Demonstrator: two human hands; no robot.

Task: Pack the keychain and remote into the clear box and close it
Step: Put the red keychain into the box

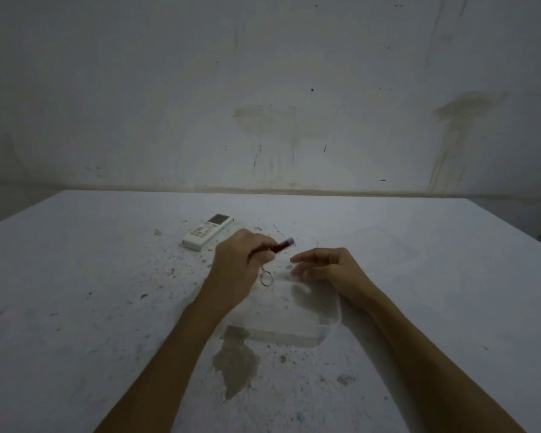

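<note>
Keychain step underway — left hand [238,264] grips the dark-red stick keychain w/ metal ring [277,250] over the clear plastic box [310,310]; right hand [322,265] open at the box's far edge. Next: lower it in, then fetch the white remote [207,231], far-left on the table [75,292].

A pale tabletop [419,292] is spreading out in front of me, its paint speckled with dark chips and scuffs, thickest on the left and near side. A large grey patch [236,360] where the coating has worn off is showing near the middle, close to me. Beyond the far edge, a dull whitish wall [263,73] is rising, carrying a faint brownish stain [263,118] near its centre and a longer streaked stain [453,132] running down on the right.
</note>
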